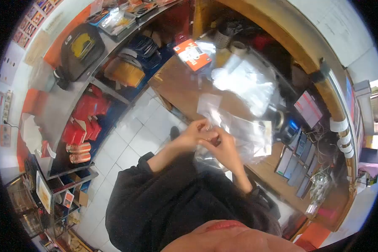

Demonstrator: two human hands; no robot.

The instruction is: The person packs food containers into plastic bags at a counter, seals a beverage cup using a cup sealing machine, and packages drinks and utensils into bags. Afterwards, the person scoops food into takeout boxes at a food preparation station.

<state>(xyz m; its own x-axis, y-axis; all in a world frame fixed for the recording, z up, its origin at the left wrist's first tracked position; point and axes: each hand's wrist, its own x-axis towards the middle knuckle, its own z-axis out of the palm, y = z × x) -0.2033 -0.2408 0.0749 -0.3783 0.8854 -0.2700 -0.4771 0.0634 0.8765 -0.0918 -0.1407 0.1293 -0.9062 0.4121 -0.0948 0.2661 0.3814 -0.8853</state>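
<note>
Left hand [195, 134]: fingers curled in, can't tell the grip!
Right hand [225, 147]: close alongside, grip equally unclear.
Bag [236, 127]: beside both, over the table [178, 84].

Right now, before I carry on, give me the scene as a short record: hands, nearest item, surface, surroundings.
Left hand: fingers bent, close to right hand
Right hand: fingers bent, thumb toward left hand
At fingertips: too blurred to tell
Nearest item: clear plastic, beside the hands
Surface: brown desk
Farther off: orange-and-white box on the desk

A loose black top [168, 197] is worn, its black sleeves [146, 164] ending on the forearms [166, 156].
</note>
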